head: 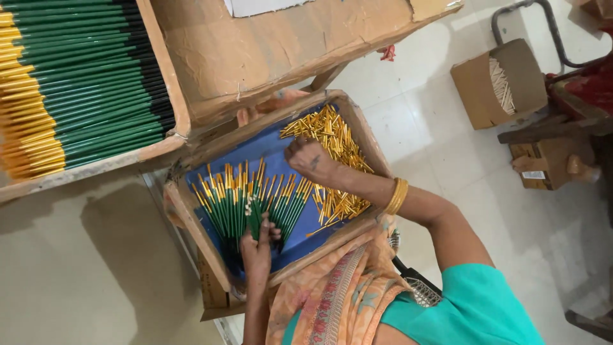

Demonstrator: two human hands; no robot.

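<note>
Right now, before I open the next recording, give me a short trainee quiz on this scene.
1. True or false: the left hand grips a fan of green pens.
2. What does the right hand rest on? A) gold caps B) a white sheet C) a grey bag
3. Fill in: the cardboard tray under both hands is lined in ____.
Key: 1 true; 2 A; 3 blue.

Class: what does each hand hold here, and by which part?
Left hand grips the fanned green pens at their lower ends. Right hand reaches into gold caps; hold unclear.
</note>
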